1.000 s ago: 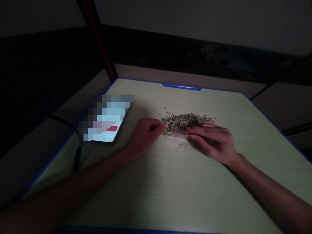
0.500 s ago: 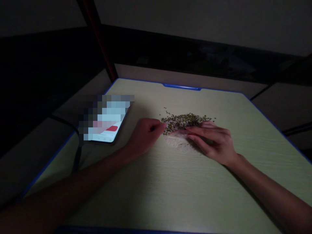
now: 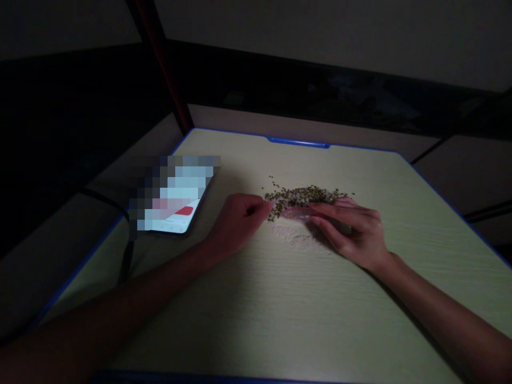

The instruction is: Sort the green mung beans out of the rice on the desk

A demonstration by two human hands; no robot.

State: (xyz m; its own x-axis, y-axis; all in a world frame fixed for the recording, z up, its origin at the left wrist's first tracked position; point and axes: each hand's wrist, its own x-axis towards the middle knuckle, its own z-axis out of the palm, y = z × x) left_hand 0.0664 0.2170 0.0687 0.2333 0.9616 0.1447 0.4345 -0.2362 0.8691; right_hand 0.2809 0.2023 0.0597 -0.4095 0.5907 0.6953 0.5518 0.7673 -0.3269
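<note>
Small green beans [image 3: 310, 194] lie in a loose pile on the light wooden tabletop, with pale grains [image 3: 302, 237] scattered just in front of them. My left hand [image 3: 242, 221] rests curled at the left end of the pile, its fingers closed; what they hold, if anything, is hidden. On the other side my right hand [image 3: 352, 229] leans over the pile from the right, thumb and fingers pinched together. A thin see-through piece [image 3: 294, 213], too dim to name, reaches left from its fingertips between the beans and the grains.
A lit phone [image 3: 180, 213], partly pixelated, stands tilted at the table's left side, with a dark cable [image 3: 127, 256] beside it. The table [image 3: 248, 330] has a blue rim and a blue handle [image 3: 298, 142] at the far edge. Surroundings are dark.
My right fingertips and the thin piece have shifted slightly away from me, toward the beans; more bare tabletop shows before the pale grains. My left hand has stayed put.
</note>
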